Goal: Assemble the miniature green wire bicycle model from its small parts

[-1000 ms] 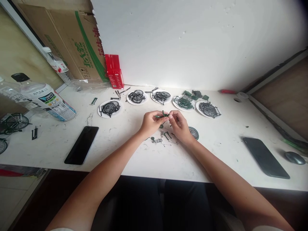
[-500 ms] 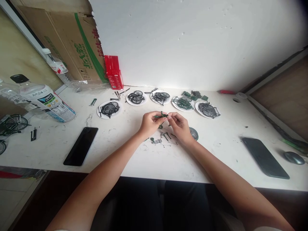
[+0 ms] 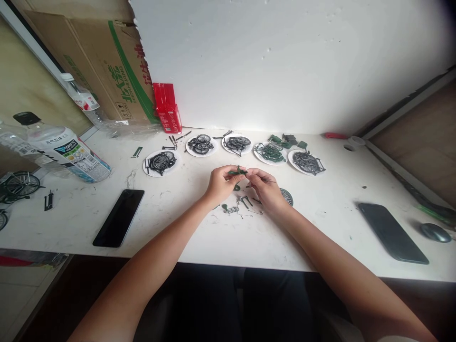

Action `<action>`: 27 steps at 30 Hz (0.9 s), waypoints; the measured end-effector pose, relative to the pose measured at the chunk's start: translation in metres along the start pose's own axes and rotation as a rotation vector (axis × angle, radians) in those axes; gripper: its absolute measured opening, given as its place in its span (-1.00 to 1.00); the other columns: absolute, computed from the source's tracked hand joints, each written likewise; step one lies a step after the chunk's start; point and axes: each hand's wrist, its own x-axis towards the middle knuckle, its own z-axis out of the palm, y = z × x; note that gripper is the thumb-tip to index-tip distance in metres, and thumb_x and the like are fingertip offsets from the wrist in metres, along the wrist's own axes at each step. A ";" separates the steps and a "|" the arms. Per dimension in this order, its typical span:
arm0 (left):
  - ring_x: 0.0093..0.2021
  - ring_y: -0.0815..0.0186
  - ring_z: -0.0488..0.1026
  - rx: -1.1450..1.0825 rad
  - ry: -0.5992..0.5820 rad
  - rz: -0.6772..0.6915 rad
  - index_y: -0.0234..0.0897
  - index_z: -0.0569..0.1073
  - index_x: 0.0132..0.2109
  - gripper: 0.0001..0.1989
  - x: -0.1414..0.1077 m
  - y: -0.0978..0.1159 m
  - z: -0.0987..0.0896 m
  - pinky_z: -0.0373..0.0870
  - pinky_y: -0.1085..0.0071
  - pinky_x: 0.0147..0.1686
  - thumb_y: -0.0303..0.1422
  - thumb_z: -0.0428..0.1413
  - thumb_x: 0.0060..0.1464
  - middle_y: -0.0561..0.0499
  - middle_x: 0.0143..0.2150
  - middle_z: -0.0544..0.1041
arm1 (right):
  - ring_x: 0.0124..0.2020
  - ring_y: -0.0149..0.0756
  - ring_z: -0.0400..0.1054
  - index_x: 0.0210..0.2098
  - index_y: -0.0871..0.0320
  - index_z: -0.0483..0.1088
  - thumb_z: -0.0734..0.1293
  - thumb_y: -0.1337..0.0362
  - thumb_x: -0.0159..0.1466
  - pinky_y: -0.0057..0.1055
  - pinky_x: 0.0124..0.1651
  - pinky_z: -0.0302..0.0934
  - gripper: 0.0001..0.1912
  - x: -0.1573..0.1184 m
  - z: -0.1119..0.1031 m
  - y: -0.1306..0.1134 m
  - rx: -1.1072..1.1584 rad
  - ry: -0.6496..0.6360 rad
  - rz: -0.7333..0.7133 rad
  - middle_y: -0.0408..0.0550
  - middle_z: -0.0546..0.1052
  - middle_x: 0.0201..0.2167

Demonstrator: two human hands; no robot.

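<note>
Near the middle of the table, my left hand (image 3: 221, 183) pinches a small dark green part (image 3: 238, 171). My right hand (image 3: 265, 186) is closed at the right end of that part, with a thin dark piece sticking out past its fingers; what exactly it grips is too small to tell. Below the hands lie small loose green and metal pieces (image 3: 245, 202). A spoked wheel (image 3: 286, 197) is partly hidden behind my right hand. Further back, a white plate (image 3: 255, 159) bears green bicycle parts.
More plates (image 3: 145, 167) with dark wheels and frames stand in a row. A phone (image 3: 118, 217) and bottles (image 3: 76, 154) are on the left, with a red box (image 3: 168, 108) behind. On the right lie a dark flat device (image 3: 394, 232) and a mouse (image 3: 435, 232).
The fingers of my right hand have shifted slightly, and a thin dark piece now shows beyond them. My left hand keeps its hold on the green part.
</note>
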 end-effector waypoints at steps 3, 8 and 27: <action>-0.04 0.16 0.69 0.013 -0.003 0.022 -0.28 0.70 -0.05 -0.78 0.000 -0.001 -0.001 0.62 0.26 -0.01 -0.31 0.34 0.18 -0.14 -0.02 0.73 | -0.33 -0.32 0.32 -0.17 0.04 0.61 0.54 -0.08 0.24 -0.34 -0.23 0.29 -0.65 0.000 0.000 0.001 0.035 -0.003 0.025 -0.10 0.58 -0.24; -0.05 0.17 0.68 0.022 -0.012 0.016 -0.27 0.69 -0.02 -0.75 -0.001 0.000 -0.001 0.62 0.30 -0.05 -0.26 0.35 0.20 -0.15 -0.01 0.73 | -0.35 -0.31 0.26 -0.14 0.03 0.60 0.53 -0.11 0.27 -0.33 -0.27 0.23 -0.62 -0.003 0.003 -0.003 -0.001 0.013 -0.026 -0.12 0.52 -0.30; -0.12 0.13 0.68 -0.237 -0.051 -0.186 -0.32 0.72 -0.04 -0.50 0.001 0.002 0.001 0.63 0.23 -0.10 -0.06 0.50 -0.02 -0.17 -0.10 0.73 | -0.37 -0.31 0.15 -0.19 0.08 0.56 0.43 -0.02 0.44 -0.28 -0.24 0.13 -0.71 -0.011 0.002 -0.016 -0.335 0.122 -0.352 -0.16 0.32 -0.42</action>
